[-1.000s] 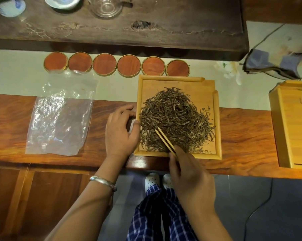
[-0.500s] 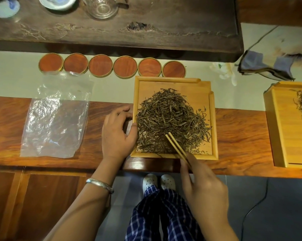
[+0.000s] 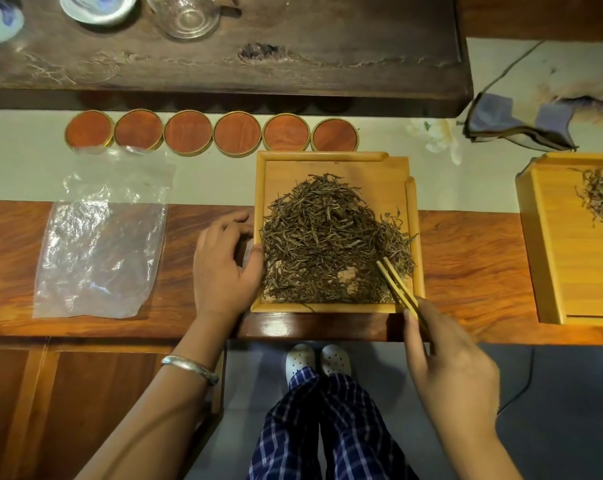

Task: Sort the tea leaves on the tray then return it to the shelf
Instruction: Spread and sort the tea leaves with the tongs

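A light wooden tray (image 3: 336, 161) lies on the brown table edge in front of me. A heap of dark dried tea leaves (image 3: 324, 237) covers most of its floor, with a small bare patch near the front. My right hand (image 3: 449, 362) grips bamboo tongs (image 3: 397, 289) whose tips rest in the leaves at the heap's right front side. My left hand (image 3: 224, 265) holds the tray's left rim, thumb against the edge and fingers curled beside it.
A clear plastic bag (image 3: 99, 244) lies flat to the left. Several round red-topped lids (image 3: 211, 133) line up behind the tray. A second tray with leaves (image 3: 549, 244) sits at the right. Cups and a glass bowl (image 3: 185, 15) stand on the dark slab behind.
My right hand has drawn the tongs to the right through the heap, from its front middle to its right side. A bare patch now shows in the leaves. The left hand has stayed on the rim.
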### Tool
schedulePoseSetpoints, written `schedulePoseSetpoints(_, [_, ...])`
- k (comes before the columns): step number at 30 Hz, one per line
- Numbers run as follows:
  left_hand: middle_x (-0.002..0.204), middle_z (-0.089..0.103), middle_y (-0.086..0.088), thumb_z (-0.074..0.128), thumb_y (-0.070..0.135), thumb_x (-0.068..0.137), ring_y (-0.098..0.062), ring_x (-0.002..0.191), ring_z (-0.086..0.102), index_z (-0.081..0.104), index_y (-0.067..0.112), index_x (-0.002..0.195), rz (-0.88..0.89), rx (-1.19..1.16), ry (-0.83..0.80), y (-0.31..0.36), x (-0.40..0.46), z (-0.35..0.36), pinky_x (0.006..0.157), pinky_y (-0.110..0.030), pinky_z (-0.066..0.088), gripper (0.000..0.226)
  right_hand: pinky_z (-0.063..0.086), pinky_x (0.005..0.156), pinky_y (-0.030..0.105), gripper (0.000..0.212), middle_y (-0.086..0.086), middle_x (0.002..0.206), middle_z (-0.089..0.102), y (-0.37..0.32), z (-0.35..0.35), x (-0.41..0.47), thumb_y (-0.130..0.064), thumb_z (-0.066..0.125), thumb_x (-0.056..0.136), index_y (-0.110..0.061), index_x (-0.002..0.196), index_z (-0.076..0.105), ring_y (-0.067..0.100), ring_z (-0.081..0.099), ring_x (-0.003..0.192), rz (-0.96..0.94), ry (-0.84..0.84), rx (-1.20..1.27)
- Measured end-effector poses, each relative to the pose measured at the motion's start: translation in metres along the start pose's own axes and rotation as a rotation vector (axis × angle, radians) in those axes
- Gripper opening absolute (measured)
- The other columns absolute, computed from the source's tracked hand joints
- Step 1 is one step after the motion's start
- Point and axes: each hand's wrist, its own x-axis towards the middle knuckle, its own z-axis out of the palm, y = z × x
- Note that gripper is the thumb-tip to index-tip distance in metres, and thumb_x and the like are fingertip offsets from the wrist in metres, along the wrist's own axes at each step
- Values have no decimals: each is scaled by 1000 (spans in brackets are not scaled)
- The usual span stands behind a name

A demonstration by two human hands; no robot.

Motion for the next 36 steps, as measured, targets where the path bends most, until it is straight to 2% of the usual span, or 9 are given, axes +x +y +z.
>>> schedulePoseSetpoints(2, [122, 63, -3, 53, 29, 80, -19, 108, 51, 65, 10, 97, -1, 3, 4, -1, 0, 0, 88, -26, 34, 28, 36, 40, 22, 31, 2, 77, 68, 2, -3, -4, -31, 52, 91, -11, 108, 68, 22, 62, 52, 18, -7, 13])
schedulePoseSetpoints(6, [122, 63, -1, 53, 29, 80, -21, 108, 52, 65, 12, 96, -5, 8, 1, -3, 0, 1, 88, -23, 32, 26, 43, 38, 29, 32, 3, 79, 69, 4, -5, -4, -30, 52, 91, -10, 109, 68, 24, 63, 54, 29, -18, 55])
schedulePoseSetpoints(10, [121, 63, -2, 55, 26, 79, -22, 108, 54, 65, 12, 97, -5, 7, 1, -3, 0, 2, 88, -22, 31, 25, 42, 38, 27, 36, 3, 79, 70, -1, -9, -1, -33, 47, 91, -10, 109, 69, 24, 63, 52, 20, -20, 75])
schedulePoseSetpoints(15, [121, 63, -3, 53, 27, 79, -23, 108, 54, 65, 12, 97, -10, 2, -4, -1, 0, 0, 88, -24, 32, 26, 46, 37, 27, 31, -2, 82, 72, -27, -5, -23, -32, 53, 87, -15, 106, 71, 17, 61, 47, -236, -34, 146])
schedulePoseSetpoints(18, [121, 63, -4, 53, 27, 80, -24, 108, 54, 65, 11, 97, -6, -5, -5, 1, 0, -1, 88, -24, 32, 27, 48, 40, 25, 31, -2, 82, 73, -42, 2, -25, -33, 54, 86, -16, 102, 74, 16, 66, 55, -298, -115, 163])
schedulePoseSetpoints(21, [121, 64, -5, 53, 27, 79, -25, 108, 54, 66, 10, 96, -8, -10, 0, 2, -1, -1, 88, -23, 31, 27, 48, 38, 25, 31, -2, 81, 72, -45, 3, -20, -34, 53, 87, -16, 103, 73, 16, 66, 56, -307, -174, 125])
schedulePoseSetpoints(24, [120, 64, -6, 55, 24, 79, -27, 108, 55, 66, 9, 96, -8, -8, 0, 2, 0, -2, 89, -22, 31, 25, 48, 37, 27, 32, -3, 85, 73, -41, 0, -14, -33, 52, 88, -14, 101, 73, 17, 66, 55, -288, -167, 116])
schedulePoseSetpoints(29, [121, 64, -6, 55, 23, 79, -26, 108, 54, 66, 9, 97, -14, -12, -3, 3, -1, -2, 88, -23, 32, 25, 45, 38, 26, 33, -2, 79, 70, -36, -4, -4, -32, 50, 88, -12, 102, 72, 18, 64, 52, -251, -158, 111])
schedulePoseSetpoints(36, [121, 63, -5, 53, 28, 80, -22, 107, 53, 66, 10, 97, -7, -27, -3, 2, 0, -2, 88, -24, 33, 29, 53, 45, 29, 22, 1, 80, 72, -73, 10, 0, -23, 66, 87, -10, 102, 73, 20, 67, 62, -244, -136, 248])
